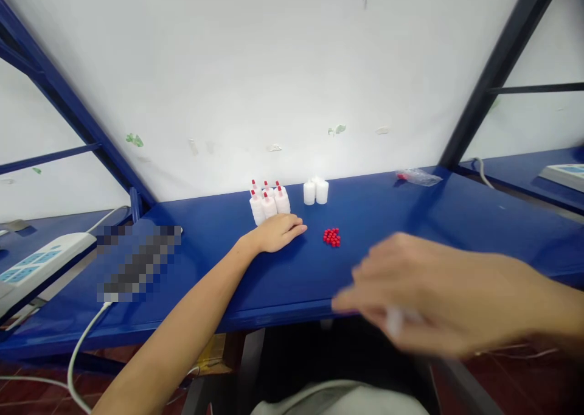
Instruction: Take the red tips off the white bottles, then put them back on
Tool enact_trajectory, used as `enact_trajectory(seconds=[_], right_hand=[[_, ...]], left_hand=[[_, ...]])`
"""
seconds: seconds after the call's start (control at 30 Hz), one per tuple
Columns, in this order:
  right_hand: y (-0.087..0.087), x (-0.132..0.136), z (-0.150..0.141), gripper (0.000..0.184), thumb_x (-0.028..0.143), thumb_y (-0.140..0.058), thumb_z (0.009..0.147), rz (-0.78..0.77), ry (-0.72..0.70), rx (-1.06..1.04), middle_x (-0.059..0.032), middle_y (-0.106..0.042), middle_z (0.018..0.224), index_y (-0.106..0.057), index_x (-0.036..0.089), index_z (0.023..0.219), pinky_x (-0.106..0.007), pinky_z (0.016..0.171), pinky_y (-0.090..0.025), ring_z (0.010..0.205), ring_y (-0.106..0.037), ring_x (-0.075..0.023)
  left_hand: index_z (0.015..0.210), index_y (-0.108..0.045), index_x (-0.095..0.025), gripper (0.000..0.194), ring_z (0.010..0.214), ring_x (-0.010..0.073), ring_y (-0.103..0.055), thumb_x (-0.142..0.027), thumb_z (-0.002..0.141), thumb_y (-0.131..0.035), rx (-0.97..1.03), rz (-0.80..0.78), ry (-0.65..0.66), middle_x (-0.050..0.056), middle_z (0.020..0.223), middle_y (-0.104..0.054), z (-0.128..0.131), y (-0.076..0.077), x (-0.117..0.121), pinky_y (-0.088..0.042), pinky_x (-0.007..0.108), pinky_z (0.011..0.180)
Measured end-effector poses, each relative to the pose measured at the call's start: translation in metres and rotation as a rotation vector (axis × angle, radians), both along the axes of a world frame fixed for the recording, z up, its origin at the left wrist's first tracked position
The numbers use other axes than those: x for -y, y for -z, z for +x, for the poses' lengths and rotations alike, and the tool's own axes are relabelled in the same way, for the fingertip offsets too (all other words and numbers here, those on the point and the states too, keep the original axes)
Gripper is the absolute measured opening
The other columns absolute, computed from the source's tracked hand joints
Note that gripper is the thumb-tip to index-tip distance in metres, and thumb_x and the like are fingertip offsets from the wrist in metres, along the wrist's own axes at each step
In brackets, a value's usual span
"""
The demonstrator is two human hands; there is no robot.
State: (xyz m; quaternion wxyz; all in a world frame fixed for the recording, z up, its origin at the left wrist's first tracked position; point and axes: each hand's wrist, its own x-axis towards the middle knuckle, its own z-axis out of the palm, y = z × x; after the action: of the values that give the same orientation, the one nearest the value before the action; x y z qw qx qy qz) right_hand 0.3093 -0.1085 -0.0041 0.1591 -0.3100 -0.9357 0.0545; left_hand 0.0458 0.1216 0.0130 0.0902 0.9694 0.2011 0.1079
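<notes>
Flat on the blue table lies my left hand (280, 232), palm down with its fingers stretched out, just in front of a cluster of white bottles (269, 205) with red-tipped nozzles. My right hand (406, 290) is in the air at the near edge, smeared by motion. Its fingers curl around a small white object (395, 321), mostly hidden, whose kind I cannot make out. Between the hands, farther back, small red caps (331, 237) sit in a tight group. Several white bottles without red tips (316, 191) stand together near the wall.
A clear plastic bag (418, 176) with something red inside lies at the back right. On the left are a blurred-out dark device (141, 263) with a white cable (82, 336) and a power strip (43, 263). Blue frame posts (77, 92) rise at the left.
</notes>
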Motion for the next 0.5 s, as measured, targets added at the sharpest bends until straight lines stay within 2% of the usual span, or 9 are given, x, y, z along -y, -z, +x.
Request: enact_trajectory(seconds=[0.03,0.07,0.1,0.13,0.17,0.2,0.3,0.4,0.5], right_hand=[[-0.042,-0.034,-0.018,0.017,0.026,-0.053,0.089,-0.035,-0.002,0.046,-0.0027,-0.064,0.077,-0.07,0.024,0.094,-0.027,0.065,-0.041,0.069,-0.058,-0.0155],[-0.075,-0.065,-0.031,0.018,0.025,-0.051,0.09,-0.024,0.048,0.051,-0.004,-0.064,0.083,-0.068,0.022,0.092,-0.027,0.065,-0.04,0.072,-0.058,-0.0158],[-0.096,-0.092,-0.041,0.019,0.025,-0.049,0.09,0.004,0.077,0.03,-0.0048,-0.063,0.085,-0.067,0.02,0.085,-0.027,0.064,-0.038,0.07,-0.056,-0.0153],[-0.105,-0.115,-0.046,0.02,0.026,-0.049,0.09,0.01,0.116,0.019,-0.0047,-0.062,0.084,-0.065,0.018,0.079,-0.027,0.063,-0.036,0.068,-0.054,-0.0146],[-0.105,-0.135,-0.047,0.021,0.027,-0.051,0.089,0.014,0.164,0.001,-0.0035,-0.06,0.079,-0.061,0.017,0.074,-0.027,0.061,-0.034,0.065,-0.05,-0.0134],[-0.098,-0.152,-0.045,0.022,0.027,-0.052,0.087,0.012,0.202,-0.026,-0.0011,-0.056,0.07,-0.057,0.017,0.068,-0.027,0.06,-0.031,0.06,-0.046,-0.012],[-0.06,-0.188,-0.037,0.031,0.026,-0.049,0.085,-0.054,0.31,-0.095,0.0047,-0.036,0.053,-0.044,0.018,0.056,-0.027,0.054,-0.023,0.051,-0.032,-0.0089],[-0.038,-0.204,-0.033,0.033,0.032,-0.048,0.086,-0.114,0.38,-0.191,0.0052,-0.036,0.052,-0.043,0.018,0.056,-0.027,0.054,-0.023,0.052,-0.032,-0.0085],[-0.034,-0.201,-0.034,0.037,0.041,-0.049,0.087,-0.206,0.354,-0.333,0.0043,-0.042,0.054,-0.047,0.017,0.059,-0.026,0.055,-0.028,0.054,-0.038,-0.0096]], left_hand=[[0.078,-0.055,-0.017,0.043,0.078,0.0181,-0.059,-0.042,0.103,-0.03,0.009,-0.002,0.004,0.005,0.082,-0.062,0.0,0.001,-0.001,-0.044,0.031,0.077],[0.078,-0.056,-0.017,0.043,0.078,0.0178,-0.059,-0.042,0.102,-0.03,0.019,-0.008,0.01,0.005,0.082,-0.063,0.0,0.001,-0.001,-0.044,0.03,0.077],[0.078,-0.056,-0.017,0.043,0.078,0.0175,-0.059,-0.041,0.102,-0.031,0.031,-0.015,0.015,0.005,0.082,-0.063,0.001,0.001,-0.002,-0.044,0.03,0.077],[0.078,-0.056,-0.017,0.042,0.077,0.0171,-0.058,-0.04,0.102,-0.031,0.042,-0.02,0.019,0.004,0.081,-0.063,0.001,0.001,-0.002,-0.044,0.03,0.076],[0.077,-0.056,-0.017,0.042,0.075,0.0166,-0.058,-0.04,0.102,-0.032,0.05,-0.023,0.021,0.004,0.079,-0.062,0.001,0.001,-0.003,-0.044,0.029,0.075],[0.075,-0.055,-0.017,0.042,0.072,0.016,-0.057,-0.04,0.102,-0.032,0.056,-0.025,0.018,0.003,0.077,-0.061,0.001,0.001,-0.004,-0.043,0.029,0.073],[0.07,-0.049,-0.017,0.042,0.064,0.0137,-0.051,-0.038,0.102,-0.033,0.074,-0.049,-0.003,0.0,0.067,-0.055,0.001,0.002,-0.007,-0.039,0.027,0.066],[0.066,-0.044,-0.018,0.043,0.057,0.0121,-0.045,-0.039,0.101,-0.034,0.093,-0.094,-0.013,-0.003,0.059,-0.047,0.001,0.003,-0.007,-0.035,0.027,0.061],[0.064,-0.04,-0.018,0.043,0.054,0.011,-0.041,-0.04,0.101,-0.035,0.173,-0.07,-0.042,-0.004,0.056,-0.041,0.004,0.005,-0.001,-0.032,0.027,0.058]])
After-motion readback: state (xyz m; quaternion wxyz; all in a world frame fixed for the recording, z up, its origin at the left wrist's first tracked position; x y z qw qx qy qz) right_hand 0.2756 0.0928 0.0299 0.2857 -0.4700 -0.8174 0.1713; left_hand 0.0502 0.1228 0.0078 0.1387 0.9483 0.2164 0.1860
